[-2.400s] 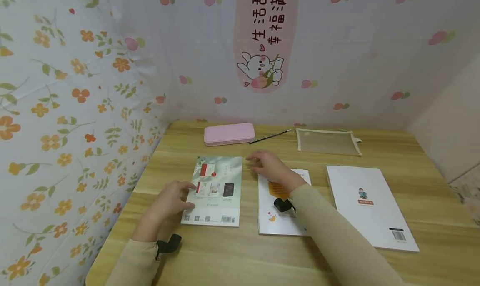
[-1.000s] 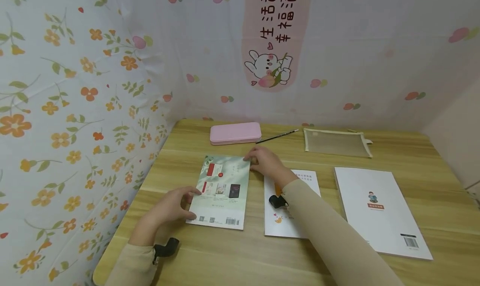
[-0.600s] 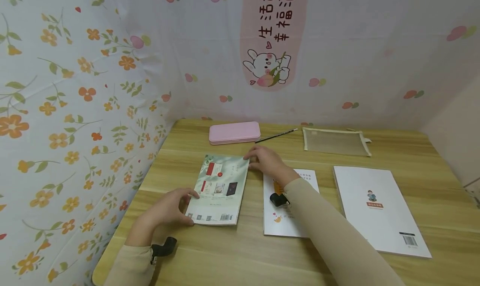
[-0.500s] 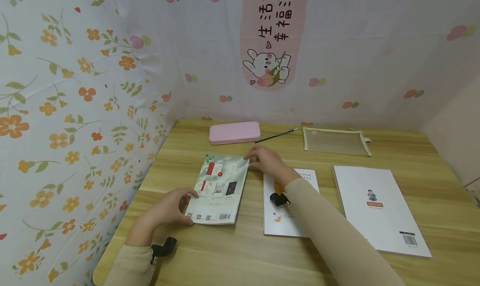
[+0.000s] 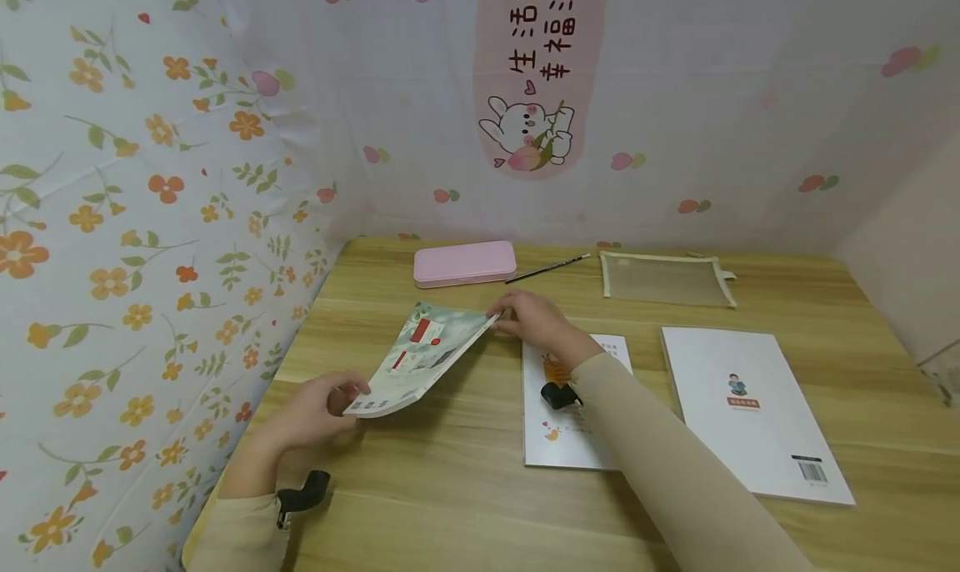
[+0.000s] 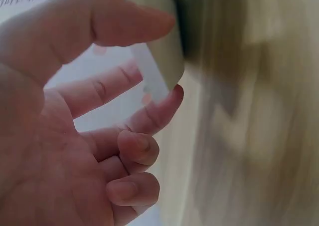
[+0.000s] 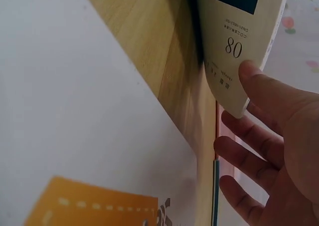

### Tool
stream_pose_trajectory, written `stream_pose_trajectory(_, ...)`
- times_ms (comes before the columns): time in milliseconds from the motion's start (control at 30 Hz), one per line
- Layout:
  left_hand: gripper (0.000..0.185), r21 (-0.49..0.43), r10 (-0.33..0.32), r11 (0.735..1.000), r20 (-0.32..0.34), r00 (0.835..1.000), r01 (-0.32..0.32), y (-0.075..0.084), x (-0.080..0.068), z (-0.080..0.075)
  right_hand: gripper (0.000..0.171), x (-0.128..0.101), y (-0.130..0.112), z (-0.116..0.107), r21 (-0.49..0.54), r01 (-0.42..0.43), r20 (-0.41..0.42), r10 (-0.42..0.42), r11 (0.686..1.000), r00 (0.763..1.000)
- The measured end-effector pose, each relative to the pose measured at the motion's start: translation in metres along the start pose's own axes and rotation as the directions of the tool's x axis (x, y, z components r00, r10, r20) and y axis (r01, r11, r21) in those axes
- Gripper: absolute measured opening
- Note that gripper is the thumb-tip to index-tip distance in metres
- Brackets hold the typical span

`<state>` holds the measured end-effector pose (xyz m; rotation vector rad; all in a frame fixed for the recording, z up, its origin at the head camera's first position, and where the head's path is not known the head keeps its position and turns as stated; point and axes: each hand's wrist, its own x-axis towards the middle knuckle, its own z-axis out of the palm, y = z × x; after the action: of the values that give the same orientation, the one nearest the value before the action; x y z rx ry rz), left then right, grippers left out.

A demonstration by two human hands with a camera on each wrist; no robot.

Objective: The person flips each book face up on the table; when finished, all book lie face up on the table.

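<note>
1. Lying around the green booklet [image 5: 422, 357] on the wooden table [image 5: 465, 489] are a small white booklet [image 5: 558, 447] just to its right, under the right forearm, and a larger white book [image 5: 750, 413] further right.
2. Behind the green booklet sit a pink pencil case [image 5: 464, 263], a dark pencil [image 5: 547, 268] and a mesh pouch [image 5: 663, 278], all near the flowered cloth wall [image 5: 135, 180].
3. The green booklet is thin, glossy paper, raised off the table and tilted, its cover bending between the hands.
4. The left hand [image 5: 311, 409] pinches the booklet's near corner, thumb on top and fingers beneath; the wrist view shows the thumb and a fingertip [image 6: 172, 96] meeting on the edge.
5. The right hand [image 5: 536, 326] grips the far corner, thumb [image 7: 269, 94] over the cover, other fingers curled behind.
6. The pencil case is a smooth rounded rectangle; the pouch is flat with pale trim.
</note>
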<state>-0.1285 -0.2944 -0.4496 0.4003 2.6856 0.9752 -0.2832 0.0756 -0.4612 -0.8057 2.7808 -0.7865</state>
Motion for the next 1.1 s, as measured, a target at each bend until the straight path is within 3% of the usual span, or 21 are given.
stream_pose_trajectory(167, 0.016, -0.003, -0.028, 1.000, -0.046, 0.999, 0.028, -0.004, -0.006, -0.012, 0.024, -0.003, -0.002, -0.003, -0.008, 0.045, -0.011, -0.045, 0.999, 0.999)
stream_pose_trajectory(367, 0.044, 0.039, -0.059, 0.998, 0.002, 0.998, 0.059, -0.007, -0.003, -0.008, 0.021, -0.004, -0.004, -0.002, -0.034, 0.074, -0.034, -0.075, 0.997, 0.997)
stream_pose_trajectory(467, 0.043, 0.019, -0.076, 0.997, 0.010, 0.997, 0.076, -0.007, -0.002, -0.005, 0.022, -0.004, -0.005, -0.001, -0.030, 0.068, -0.040, -0.069, 0.997, 0.997)
stream_pose_trajectory(700, 0.029, -0.043, -0.018, 0.999, -0.020, 1.000, 0.017, -0.008, -0.008, -0.011, 0.026, -0.003, -0.010, -0.004, -0.012, 0.034, -0.039, -0.035, 0.999, 0.999)
stream_pose_trajectory(900, 0.021, -0.012, 0.027, 1.000, -0.137, 0.990, -0.029, -0.008, -0.013, -0.024, 0.025, -0.003, -0.013, -0.010, 0.057, -0.002, -0.093, 0.007, 0.998, 0.996)
stream_pose_trajectory(1100, 0.020, -0.016, -0.001, 1.000, -0.283, 0.959, -0.004, -0.001, -0.011, -0.031, 0.021, -0.005, -0.018, -0.015, 0.213, 0.018, -0.162, 0.018, 0.977, 0.987)
